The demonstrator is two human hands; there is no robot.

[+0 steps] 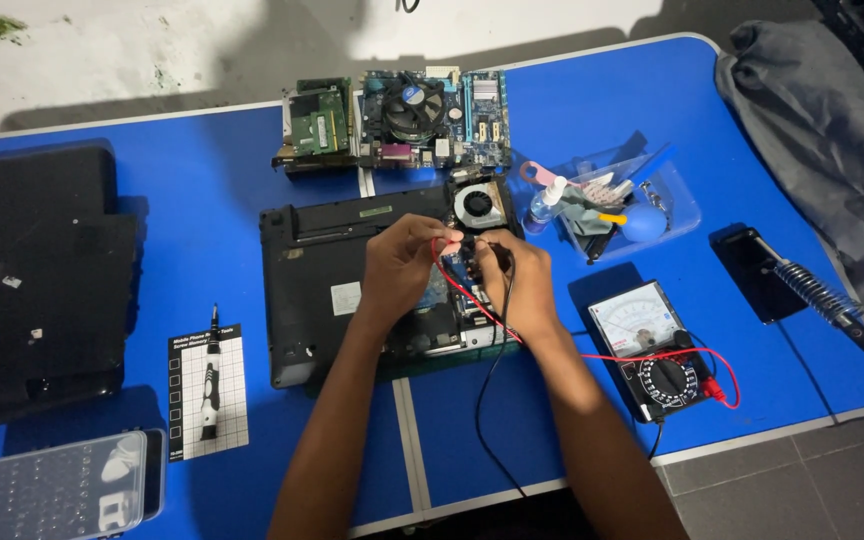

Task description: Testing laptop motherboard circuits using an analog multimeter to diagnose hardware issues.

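An opened black laptop [327,270] lies upside down on the blue table [202,190], its circuit board and a cooling fan [479,205] exposed at the right. My left hand [402,265] pinches the red test probe over the board. My right hand [512,280] holds the black test probe beside it, tips close together. Red and black leads run from the hands to an analogue multimeter [652,350] at the right.
A green motherboard with a fan [422,115] sits at the back. A clear tray of small tools [622,205] lies right. A soldering iron on a black stand [802,285], a screwdriver on a white mat [210,385], a bit case [57,490] and another black laptop [32,280] surround.
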